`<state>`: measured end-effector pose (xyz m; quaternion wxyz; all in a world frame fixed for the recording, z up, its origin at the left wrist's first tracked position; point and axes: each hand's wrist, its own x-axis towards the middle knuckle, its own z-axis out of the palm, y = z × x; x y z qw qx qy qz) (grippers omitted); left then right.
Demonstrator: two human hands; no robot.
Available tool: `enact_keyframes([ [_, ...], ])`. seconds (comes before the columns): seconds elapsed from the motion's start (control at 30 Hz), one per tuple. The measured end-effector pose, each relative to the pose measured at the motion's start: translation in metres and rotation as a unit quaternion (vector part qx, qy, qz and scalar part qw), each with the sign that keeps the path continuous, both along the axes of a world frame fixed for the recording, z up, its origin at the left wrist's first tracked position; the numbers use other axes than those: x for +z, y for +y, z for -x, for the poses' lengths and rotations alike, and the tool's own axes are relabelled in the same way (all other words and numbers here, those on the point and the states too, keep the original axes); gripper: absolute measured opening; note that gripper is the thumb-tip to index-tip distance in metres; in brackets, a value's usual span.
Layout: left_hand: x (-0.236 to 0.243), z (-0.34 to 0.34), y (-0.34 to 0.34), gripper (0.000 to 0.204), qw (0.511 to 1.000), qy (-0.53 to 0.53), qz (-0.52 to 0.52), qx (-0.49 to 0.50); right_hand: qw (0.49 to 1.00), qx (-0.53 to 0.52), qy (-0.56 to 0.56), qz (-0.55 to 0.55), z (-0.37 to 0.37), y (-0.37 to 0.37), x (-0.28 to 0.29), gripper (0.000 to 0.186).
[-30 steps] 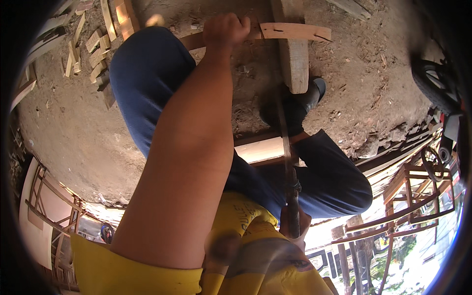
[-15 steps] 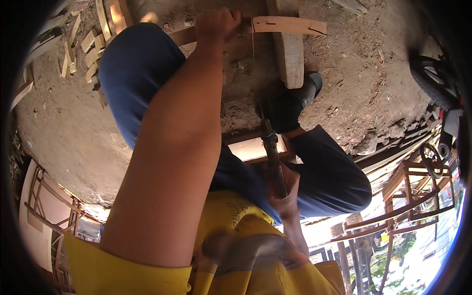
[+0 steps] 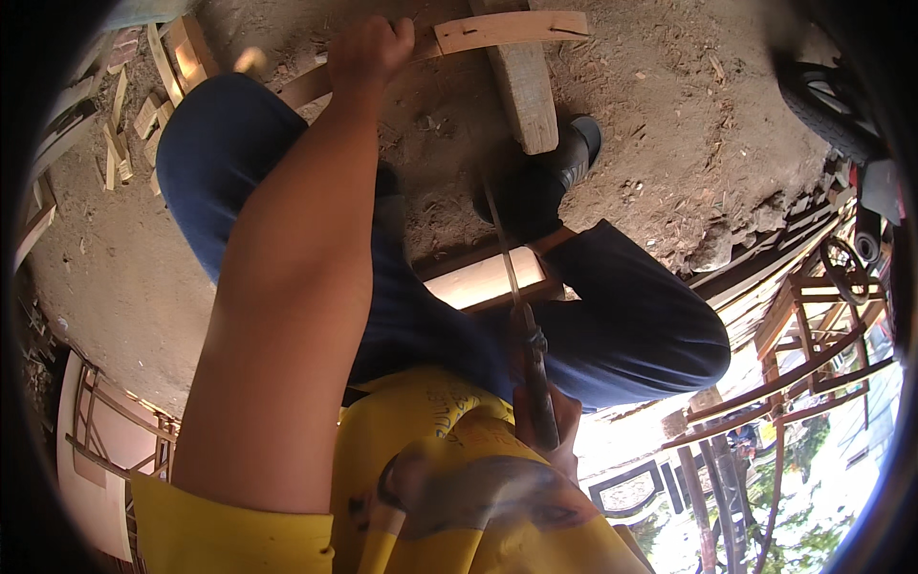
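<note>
Gripping a curved wooden strip with the left hand, closed around it in a fist, off the left edge of a thick wooden beam. Location of strip: laid across the beam, over both long edges, well back from the near end; pale right end out past the right edge, darker left part reaching toward the left knee. On the pale part: dark mark at its left end, dark slit near its right end.

Holding a saw in the right hand, wrapped round the dark handle, low beside the yellow shirt. Pointing away from the body, thin blade seen nearly edge-on, passing above a pale board on the ground. Blurred toward the tip; cannot tell about contact with the strip.

Just beside the right corner of the beam's near end: dark shoe.

Farther out: wood offcuts left of the knee, black wheel at the ground's right edge, wooden frame below that.
</note>
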<state>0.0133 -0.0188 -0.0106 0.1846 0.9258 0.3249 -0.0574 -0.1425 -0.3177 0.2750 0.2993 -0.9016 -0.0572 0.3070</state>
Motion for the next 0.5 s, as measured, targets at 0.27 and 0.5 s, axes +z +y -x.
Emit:
enact_keyframes([
  [0.27, -0.007, 0.002, 0.007, 0.054, 1.0, -0.008, -0.004, -0.012, 0.985, -0.051, 0.102, -0.126, -0.037, 0.03, -0.05, 0.017],
  [0.5, -0.027, 0.005, 0.024, 0.054, 0.995, 0.057, -0.025, -0.074, 0.989, -0.028, 0.1, -0.101, -0.018, 0.003, -0.001, 0.02],
])
